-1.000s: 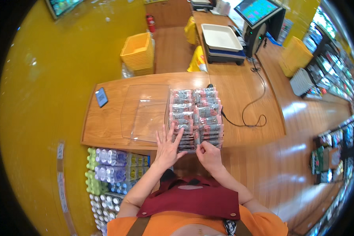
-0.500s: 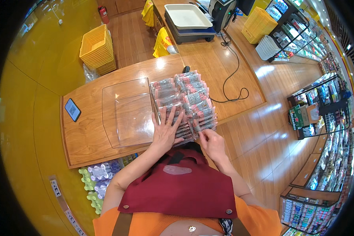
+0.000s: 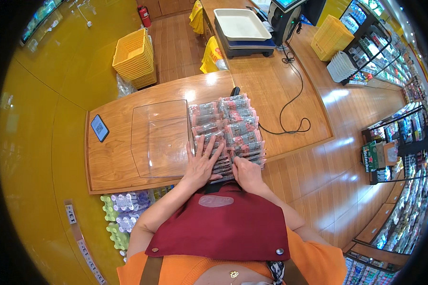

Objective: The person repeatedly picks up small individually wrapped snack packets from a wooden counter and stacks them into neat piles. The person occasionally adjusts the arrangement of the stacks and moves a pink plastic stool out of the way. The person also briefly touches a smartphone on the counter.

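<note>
Small clear-and-pink packets (image 3: 242, 128) with dark contents stand in two packed rows at the counter's near edge, in front of my body. My left hand (image 3: 202, 166) lies over the near part of the left row, fingers spread and pressing on the packets. My right hand (image 3: 247, 173) is closed at the near end, by the gap between the rows. Its fingertips are hidden, so what they grip cannot be made out. Left of the rows, touching or nearly touching them, is a clear plastic box (image 3: 134, 137); wood shows through it.
A phone (image 3: 100, 128) lies on the wooden counter (image 3: 111, 164) at left. Farther off are a scale with a white tray (image 3: 242, 24), a loose black cable (image 3: 292, 102) and stacked yellow baskets (image 3: 133, 57). Below the counter's near edge sit wrapped bottles (image 3: 123, 204).
The right hand has come left and toward my body, from the right row's near packets to the gap between the rows. My left hand stays on the packets. The view has shifted slightly.
</note>
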